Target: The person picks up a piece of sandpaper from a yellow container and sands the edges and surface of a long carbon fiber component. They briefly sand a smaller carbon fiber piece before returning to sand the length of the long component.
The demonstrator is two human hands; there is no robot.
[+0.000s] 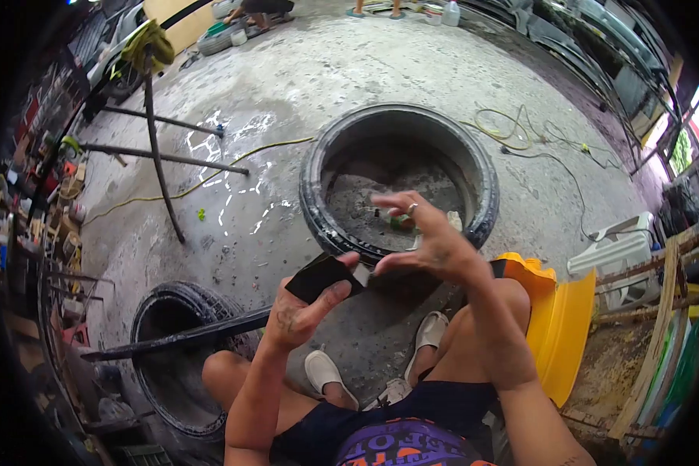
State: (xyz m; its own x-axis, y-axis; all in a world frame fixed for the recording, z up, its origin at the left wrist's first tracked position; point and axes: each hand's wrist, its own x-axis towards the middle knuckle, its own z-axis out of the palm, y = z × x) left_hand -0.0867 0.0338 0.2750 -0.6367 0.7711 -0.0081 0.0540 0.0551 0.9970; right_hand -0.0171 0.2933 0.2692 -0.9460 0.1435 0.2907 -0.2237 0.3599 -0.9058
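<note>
My left hand [297,314] grips a flat black sheet [318,280] that looks like sandpaper, with the thumb on top. To its right, my right hand [435,241] hangs in the air with thumb and fingers spread apart and nothing between them; a ring sits on one finger. Below the left hand runs a long dark strip [186,335], lying across the smaller tire [151,311] at the left. Where the strip's right part lies is partly hidden by my hands. In front of me a large tire [322,155] lies flat, with a small green item [401,223] inside it.
A yellow curved panel [555,334] stands by my right knee, near a white plastic chair [617,248]. A yellow hose [210,179] crosses the wet concrete floor. A metal stand [155,147] with a cloth is at the left. Other people are at the far end.
</note>
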